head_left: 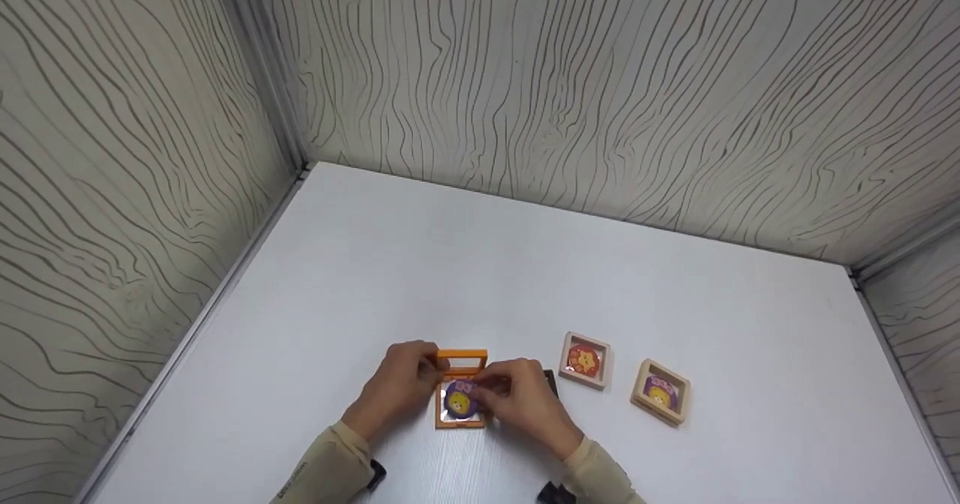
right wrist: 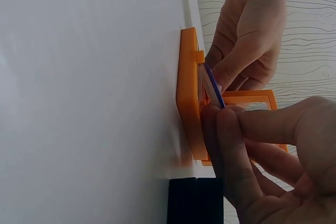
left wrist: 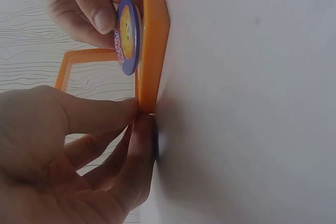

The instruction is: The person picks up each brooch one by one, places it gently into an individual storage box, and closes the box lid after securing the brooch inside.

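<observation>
An orange hinged display case (head_left: 460, 425) lies on the white table with its lid (head_left: 462, 354) raised. My left hand (head_left: 397, 384) grips the case near its hinge, thumb and forefinger pinching the corner in the left wrist view. My right hand (head_left: 525, 397) pinches the edge of a round purple badge (head_left: 460, 401) with a yellow cartoon animal face. That badge is tilted over the open case, seen nearly edge-on in the right wrist view. Behind my left fingertips, a thin dark-blue edge (left wrist: 156, 142) shows; what it belongs to is hidden.
Two pale wooden frames stand to the right: one (head_left: 585, 361) holds a red badge with a yellow star shape, the other (head_left: 661, 392) a purple badge. A black object (right wrist: 195, 200) sits beside my right hand, partly hidden. Patterned walls (head_left: 562, 91) enclose the table (head_left: 337, 264).
</observation>
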Available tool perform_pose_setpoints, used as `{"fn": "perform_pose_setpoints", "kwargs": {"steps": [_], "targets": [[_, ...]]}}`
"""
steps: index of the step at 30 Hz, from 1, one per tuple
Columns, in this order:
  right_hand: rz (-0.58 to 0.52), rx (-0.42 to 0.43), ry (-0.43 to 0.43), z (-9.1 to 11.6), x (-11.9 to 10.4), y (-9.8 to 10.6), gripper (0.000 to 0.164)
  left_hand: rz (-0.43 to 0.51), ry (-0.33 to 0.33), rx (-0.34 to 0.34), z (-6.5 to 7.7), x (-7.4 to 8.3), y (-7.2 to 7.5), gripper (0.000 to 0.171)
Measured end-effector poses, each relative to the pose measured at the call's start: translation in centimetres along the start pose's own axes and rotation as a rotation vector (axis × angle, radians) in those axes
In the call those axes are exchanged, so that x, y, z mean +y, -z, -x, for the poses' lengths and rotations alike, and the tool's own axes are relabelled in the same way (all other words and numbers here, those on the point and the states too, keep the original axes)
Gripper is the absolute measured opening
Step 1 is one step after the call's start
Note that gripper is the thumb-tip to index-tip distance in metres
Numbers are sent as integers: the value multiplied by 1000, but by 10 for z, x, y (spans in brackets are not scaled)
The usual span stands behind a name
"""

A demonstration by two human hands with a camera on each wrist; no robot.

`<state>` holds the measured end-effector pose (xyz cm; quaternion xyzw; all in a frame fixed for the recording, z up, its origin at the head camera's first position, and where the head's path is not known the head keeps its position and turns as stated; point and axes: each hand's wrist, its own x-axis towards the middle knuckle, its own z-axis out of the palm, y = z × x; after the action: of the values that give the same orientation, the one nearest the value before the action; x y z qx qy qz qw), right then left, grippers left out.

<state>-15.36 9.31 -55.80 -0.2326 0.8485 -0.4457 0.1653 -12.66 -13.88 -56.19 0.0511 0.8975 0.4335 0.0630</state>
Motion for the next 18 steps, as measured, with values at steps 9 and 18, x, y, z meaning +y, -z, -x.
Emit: {"fn": "perform_pose_setpoints", "kwargs": {"steps": [9,18], "targets": [[27,32,35,2,1,2,11,25,6,-6,-3,0,-2,9],[43,40,52,3,-2,5,10,34,3,-15,-1,-1,1,9]]}}
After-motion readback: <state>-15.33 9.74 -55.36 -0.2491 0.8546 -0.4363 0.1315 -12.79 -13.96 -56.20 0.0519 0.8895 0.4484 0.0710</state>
